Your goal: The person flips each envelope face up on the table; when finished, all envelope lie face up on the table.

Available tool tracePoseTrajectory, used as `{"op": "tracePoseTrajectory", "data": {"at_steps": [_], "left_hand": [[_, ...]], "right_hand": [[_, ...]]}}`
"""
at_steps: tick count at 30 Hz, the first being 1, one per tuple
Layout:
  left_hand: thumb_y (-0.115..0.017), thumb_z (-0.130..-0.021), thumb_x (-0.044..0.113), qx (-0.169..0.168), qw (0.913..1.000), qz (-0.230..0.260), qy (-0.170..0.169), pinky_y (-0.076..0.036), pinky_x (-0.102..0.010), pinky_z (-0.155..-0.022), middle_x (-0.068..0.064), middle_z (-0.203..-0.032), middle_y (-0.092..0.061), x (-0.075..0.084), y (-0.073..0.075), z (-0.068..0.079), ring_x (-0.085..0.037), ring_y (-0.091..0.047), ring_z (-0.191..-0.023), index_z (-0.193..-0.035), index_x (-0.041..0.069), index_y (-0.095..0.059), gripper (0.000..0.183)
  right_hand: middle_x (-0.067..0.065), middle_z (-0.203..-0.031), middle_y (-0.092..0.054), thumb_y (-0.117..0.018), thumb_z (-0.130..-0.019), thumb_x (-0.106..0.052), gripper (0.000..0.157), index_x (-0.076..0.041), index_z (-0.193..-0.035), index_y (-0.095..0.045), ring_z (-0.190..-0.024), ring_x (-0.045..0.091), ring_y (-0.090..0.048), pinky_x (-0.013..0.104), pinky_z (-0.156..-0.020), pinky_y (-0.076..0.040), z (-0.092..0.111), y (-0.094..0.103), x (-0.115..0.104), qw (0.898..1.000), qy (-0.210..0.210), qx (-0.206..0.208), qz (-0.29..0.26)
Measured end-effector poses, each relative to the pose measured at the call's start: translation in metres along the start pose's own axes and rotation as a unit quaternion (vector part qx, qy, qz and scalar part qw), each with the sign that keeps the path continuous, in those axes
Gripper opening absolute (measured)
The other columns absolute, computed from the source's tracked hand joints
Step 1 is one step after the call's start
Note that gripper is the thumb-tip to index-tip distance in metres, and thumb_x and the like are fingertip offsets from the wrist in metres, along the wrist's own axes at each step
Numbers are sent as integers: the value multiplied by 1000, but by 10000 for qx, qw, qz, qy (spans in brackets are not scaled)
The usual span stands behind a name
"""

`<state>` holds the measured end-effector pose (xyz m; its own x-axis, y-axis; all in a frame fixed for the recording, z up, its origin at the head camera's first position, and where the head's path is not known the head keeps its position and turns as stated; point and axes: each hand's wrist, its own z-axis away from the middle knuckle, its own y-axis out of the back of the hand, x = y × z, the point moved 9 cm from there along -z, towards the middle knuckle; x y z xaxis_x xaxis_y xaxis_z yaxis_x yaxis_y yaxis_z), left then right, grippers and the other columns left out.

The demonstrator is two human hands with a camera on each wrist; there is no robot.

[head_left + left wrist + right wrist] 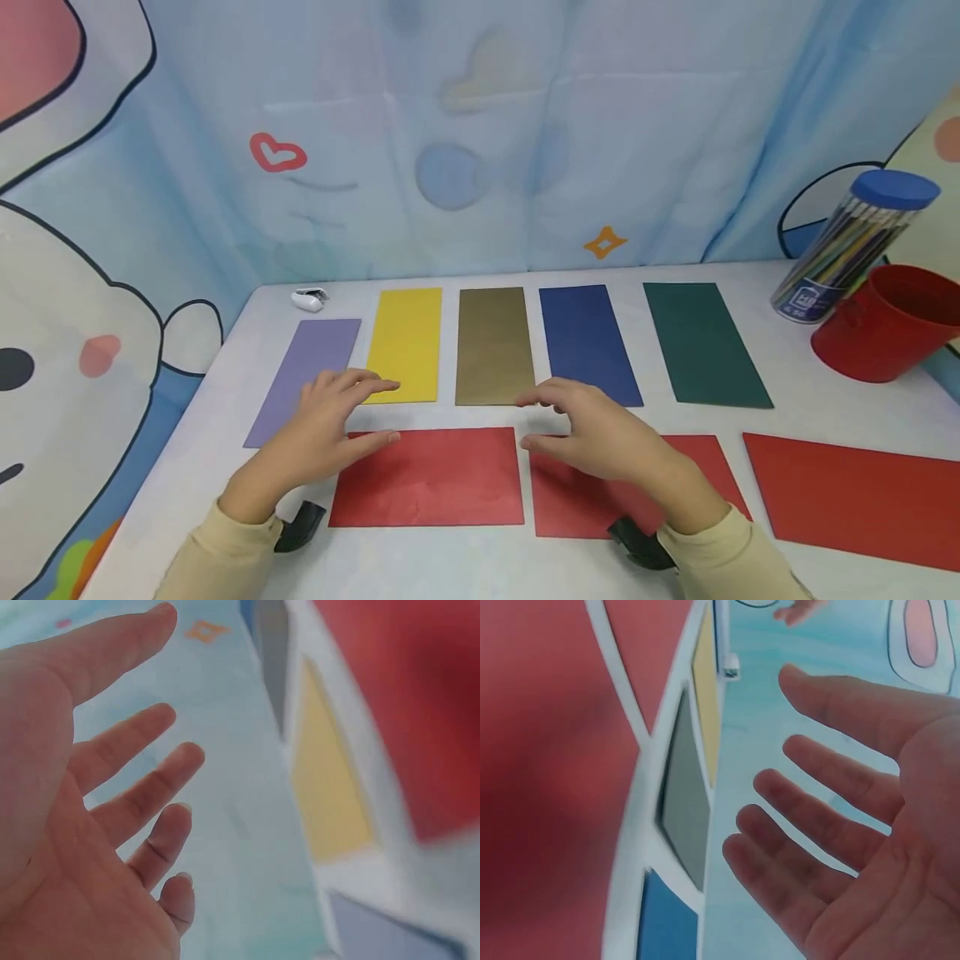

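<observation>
— Hands? Both raised over the near row of sheets, palms facing inward: left hand and right hand with fingers spread and relaxed, gripping nothing (both wrist views confirm bare palms, no paper pinched).

— And between them?

— The left red sheet, flat on the white table, long axis running left to right. Lying just below and between the two hands; left fingertips over its upper left corner, right fingertips just past its upper right corner. About equally near to both.

— Under the right hand?

— A middle red sheet, partly hidden by hand and wrist. A third red sheet well off to the right.

— Farther back?

— A row of narrow sheets, long axes pointing away: purple sheet nearest the left hand, then yellow sheet, gold sheet, blue sheet, green sheet.

— Any writing to read?

— A label on the pencil tube beside the red cup, too small to make out. Nothing legible on the small white stapler or the cartoon backdrop.
</observation>
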<state>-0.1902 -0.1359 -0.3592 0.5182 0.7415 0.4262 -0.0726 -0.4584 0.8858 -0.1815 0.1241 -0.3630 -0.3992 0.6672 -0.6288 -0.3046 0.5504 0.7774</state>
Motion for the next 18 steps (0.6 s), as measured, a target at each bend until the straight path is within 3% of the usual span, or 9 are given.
{"op": "tracePoseTrajectory", "data": {"at_steps": [4, 9, 14, 18], "left_hand": [[-79, -87, 38, -146, 9992, 53, -367, -30, -51, -91, -1, -133, -57, 33, -2, -23, -27, -43, -120, -138, 19, -60, 58], [-77, -87, 43, -457, 9966, 203, -657, -31, -49, -94, 0, -136, -55, 73, -18, -48, -23, -43, -119, -144, 21, -55, 64], [-78, -87, 45, -685, 9911, 415, -1059, -32, -46, -96, 4, -136, -55, 109, -34, -65, -20, -43, -121, -145, 23, -53, 67], [-77, -86, 51, -992, 9846, 543, -1331, -33, -46, -99, 8, -139, -53, 129, -52, -72, -17, -41, -126, -149, 25, -48, 74]], "right_hand": [[-1, -123, -63, -75, -92, -27, 39, -16, -129, -67, -115, 28, -57, 49, -93, -49, 5, 9, 0, 9999, -8, -104, 13], [-1, -122, -62, -77, -91, -29, 45, -17, -132, -65, -112, 27, -56, 49, -88, -51, 12, 22, 0, 9997, 17, -238, 17], [-1, -122, -61, -78, -90, -33, 47, -18, -133, -64, -113, 26, -57, 48, -89, -52, 17, 30, 3, 9995, -19, -306, -65], [0, -122, -62, -78, -89, -33, 45, -15, -128, -65, -112, 26, -58, 49, -88, -52, 20, 34, 4, 9992, 5, -380, -127]]}}
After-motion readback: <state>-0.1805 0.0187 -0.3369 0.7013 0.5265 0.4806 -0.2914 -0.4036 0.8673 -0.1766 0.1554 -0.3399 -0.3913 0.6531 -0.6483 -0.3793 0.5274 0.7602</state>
